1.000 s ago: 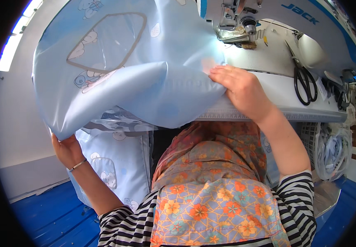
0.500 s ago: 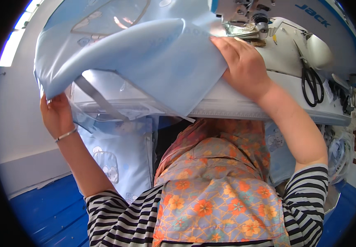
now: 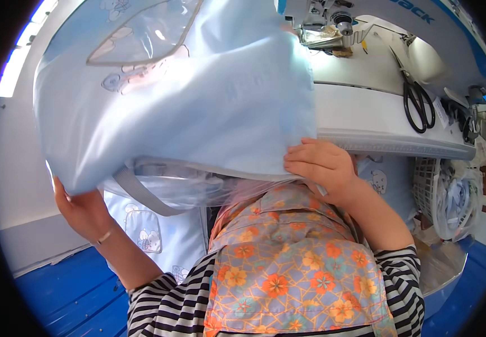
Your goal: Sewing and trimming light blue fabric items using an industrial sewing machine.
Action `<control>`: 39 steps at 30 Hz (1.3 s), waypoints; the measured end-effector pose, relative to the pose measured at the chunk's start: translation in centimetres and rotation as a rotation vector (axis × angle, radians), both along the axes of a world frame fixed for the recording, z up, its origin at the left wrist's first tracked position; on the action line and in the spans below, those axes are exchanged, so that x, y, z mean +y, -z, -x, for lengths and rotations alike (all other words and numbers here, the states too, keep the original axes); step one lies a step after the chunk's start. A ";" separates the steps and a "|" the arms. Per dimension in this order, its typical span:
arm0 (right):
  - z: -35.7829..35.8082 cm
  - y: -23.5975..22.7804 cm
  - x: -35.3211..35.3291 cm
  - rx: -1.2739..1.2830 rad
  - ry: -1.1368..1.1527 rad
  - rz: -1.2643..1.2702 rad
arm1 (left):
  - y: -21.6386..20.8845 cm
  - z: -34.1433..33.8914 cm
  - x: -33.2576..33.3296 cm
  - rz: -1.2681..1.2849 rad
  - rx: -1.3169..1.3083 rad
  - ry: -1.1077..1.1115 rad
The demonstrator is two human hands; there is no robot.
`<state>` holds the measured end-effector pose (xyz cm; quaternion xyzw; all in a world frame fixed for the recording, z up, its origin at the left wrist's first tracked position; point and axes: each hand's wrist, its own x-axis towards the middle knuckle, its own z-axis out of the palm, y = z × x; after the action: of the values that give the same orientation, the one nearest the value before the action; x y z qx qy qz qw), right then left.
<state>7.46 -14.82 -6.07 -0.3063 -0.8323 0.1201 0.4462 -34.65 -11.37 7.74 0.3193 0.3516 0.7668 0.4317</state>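
A light blue printed fabric piece [image 3: 198, 118] with a clear window lies across the sewing table, its near edge hanging toward me. Clear plastic film and a grey strap [image 3: 144, 194] show under that edge. At the near left corner my left hand [image 3: 83, 210] is closed on the fabric, its fingertips partly hidden beneath. My right hand [image 3: 321, 168] grips the near right corner, fingers on top of the cloth. The far right edge of the fabric lies close to the sewing machine's needle area [image 3: 332, 28].
Black-handled scissors [image 3: 417, 104] lie on the white table [image 3: 361, 109] at the right. A white basket [image 3: 427, 182] with a plastic bag stands below the table's right end. More blue printed fabric [image 3: 142, 227] hangs below at the left.
My right hand has come from beside the machine to the near right corner. The fabric's folded flap now lies spread toward me, and my left hand has moved nearer.
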 end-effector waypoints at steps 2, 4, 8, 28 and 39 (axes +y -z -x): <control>-0.1 0.6 -0.6 -0.057 0.037 0.023 | 2.6 0.4 -1.1 0.006 0.023 0.013; 0.1 0.4 -0.8 -0.051 0.091 0.019 | 4.2 1.6 -1.5 0.043 -0.019 0.030; -0.2 -0.7 0.7 -0.054 0.085 0.041 | 5.4 2.3 -0.6 0.147 -0.047 0.142; -3.7 -1.7 11.8 -0.246 0.251 0.004 | 3.4 -3.8 10.3 0.183 0.096 0.246; 6.3 -2.0 9.8 -0.183 0.251 -0.176 | -3.4 -5.0 16.3 -0.115 0.128 0.525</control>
<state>1.17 -4.99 -4.02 -0.3774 -0.8319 -0.0382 0.4051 -29.66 4.97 11.18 0.4713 0.2393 0.6257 0.5737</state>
